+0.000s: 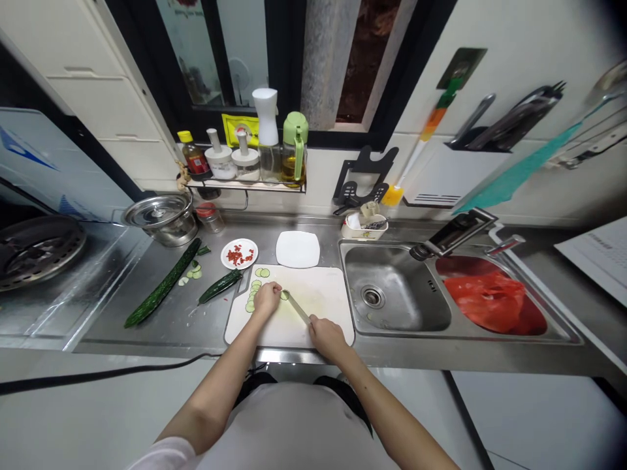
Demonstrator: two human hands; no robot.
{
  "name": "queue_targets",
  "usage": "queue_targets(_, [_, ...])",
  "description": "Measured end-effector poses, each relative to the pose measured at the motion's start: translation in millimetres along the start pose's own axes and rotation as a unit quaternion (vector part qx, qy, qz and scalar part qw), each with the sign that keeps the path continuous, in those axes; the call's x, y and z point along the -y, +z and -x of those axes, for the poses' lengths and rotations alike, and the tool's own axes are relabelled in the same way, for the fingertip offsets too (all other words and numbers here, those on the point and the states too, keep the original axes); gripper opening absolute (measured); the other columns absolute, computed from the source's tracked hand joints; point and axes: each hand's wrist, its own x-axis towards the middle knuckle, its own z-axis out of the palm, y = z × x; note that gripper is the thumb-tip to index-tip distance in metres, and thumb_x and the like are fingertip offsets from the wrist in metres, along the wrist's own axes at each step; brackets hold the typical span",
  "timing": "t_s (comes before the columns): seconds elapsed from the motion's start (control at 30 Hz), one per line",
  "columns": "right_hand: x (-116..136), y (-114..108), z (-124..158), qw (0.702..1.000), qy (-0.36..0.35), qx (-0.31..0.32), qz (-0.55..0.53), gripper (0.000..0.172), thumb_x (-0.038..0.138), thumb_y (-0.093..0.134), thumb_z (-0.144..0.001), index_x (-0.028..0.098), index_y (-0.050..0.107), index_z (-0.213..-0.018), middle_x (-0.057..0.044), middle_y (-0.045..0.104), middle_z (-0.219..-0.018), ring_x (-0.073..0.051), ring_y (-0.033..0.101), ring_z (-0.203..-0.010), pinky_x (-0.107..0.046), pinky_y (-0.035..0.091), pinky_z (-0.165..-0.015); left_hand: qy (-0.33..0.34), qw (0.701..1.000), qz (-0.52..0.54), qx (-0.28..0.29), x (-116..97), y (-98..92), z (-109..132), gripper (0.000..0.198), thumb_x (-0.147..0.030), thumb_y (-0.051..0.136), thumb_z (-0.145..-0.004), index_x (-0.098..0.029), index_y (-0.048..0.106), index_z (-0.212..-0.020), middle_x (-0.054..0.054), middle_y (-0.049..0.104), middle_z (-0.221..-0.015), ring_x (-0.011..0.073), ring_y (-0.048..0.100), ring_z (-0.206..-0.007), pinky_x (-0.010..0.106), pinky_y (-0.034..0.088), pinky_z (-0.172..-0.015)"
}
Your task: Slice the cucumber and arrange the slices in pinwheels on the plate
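My right hand (327, 336) is closed round the handle of a knife (298, 309), its blade pointing up and left over the white cutting board (318, 287). At the blade's far end is a small green-edged cucumber slice (285, 295). The curled fingers of my left hand (267, 299) pinch at this slice from the left; their exact grip is partly hidden. More cucumber slices (251, 305) lie in a row along the board's left side, with a couple (262, 273) near its upper left corner. A cut cucumber piece (220, 286) rests against the board's left edge.
Left on the steel counter lie a long cucumber (164, 284) and trimmings (193, 271). Behind the board stand a plate of chopped red pieces (239, 253) and a white square plate (298, 249). A sink (396, 287) adjoins on the right; a lidded pot (169, 219) stands back left.
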Motion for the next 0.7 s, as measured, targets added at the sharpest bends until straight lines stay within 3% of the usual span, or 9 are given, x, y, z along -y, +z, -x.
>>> queue_targets(0.7, [12, 4, -1, 0.999, -0.002, 0.033, -0.003, 0.031, 0.009, 0.036, -0.091, 0.011, 0.051, -0.118, -0.018, 0.068, -0.101, -0.027, 0.066, -0.101, -0.034, 0.047, -0.077, 0.013, 0.999, -0.037, 0.012, -4, -1.2, -1, 0.025, -0.020, 0.050, -0.084, -0.026, 0.072, -0.093, 0.003, 0.073, -0.104, 0.0211, 0.064, -0.097, 0.029, 0.044, -0.079])
